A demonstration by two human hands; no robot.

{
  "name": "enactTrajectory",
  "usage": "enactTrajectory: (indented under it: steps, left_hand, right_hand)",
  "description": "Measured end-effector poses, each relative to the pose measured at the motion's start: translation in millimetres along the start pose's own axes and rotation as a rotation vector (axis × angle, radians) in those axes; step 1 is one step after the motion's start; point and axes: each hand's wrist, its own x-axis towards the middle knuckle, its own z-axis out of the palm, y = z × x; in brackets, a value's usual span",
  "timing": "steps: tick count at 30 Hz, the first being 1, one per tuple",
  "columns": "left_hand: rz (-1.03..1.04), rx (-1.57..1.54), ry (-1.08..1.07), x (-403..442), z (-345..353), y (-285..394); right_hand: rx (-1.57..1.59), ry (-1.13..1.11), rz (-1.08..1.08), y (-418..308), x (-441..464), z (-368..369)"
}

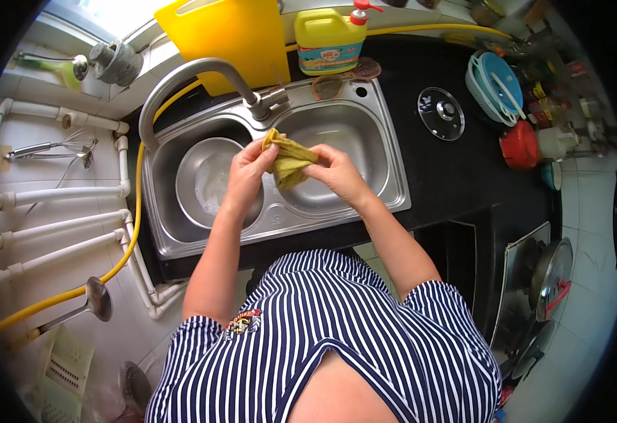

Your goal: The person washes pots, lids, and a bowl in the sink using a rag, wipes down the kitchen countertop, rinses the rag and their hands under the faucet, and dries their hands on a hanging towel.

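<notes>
Left hand (249,171) and right hand (338,175) pinch yellow-green cloth (291,163) between them, over middle of double sink (280,224). Metal bowl (209,173) sits in left basin (162,194). Curved tap (206,65) stands at sink's back edge; yellow board (227,35) behind it, detergent jug (328,55) to right. Glass lid (441,114) lies on black desk (439,176), right of sink.

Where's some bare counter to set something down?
The black counter is bare between the sink and glass lid, and from the lid to the front edge. It's crowded around the basket at right and behind the sink, by the jug.
</notes>
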Motion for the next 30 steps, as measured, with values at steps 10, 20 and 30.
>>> enactTrajectory:
  steps: [10, 20, 30]
  left_hand:
    - [0.203, 0.664, -0.103, 31, 22, 41]
    - [0.217, 0.787, -0.225, 47, 21, 50]
    - [0.222, 0.293, -0.370, 35, 43, 34]
  right_hand:
    - [-0.419, 0.260, -0.157, -48, -32, -50]
    - [-0.412, 0.453, -0.331, -91, -40, -67]
    - [-0.119, 0.343, -0.222, -115, -31, -33]
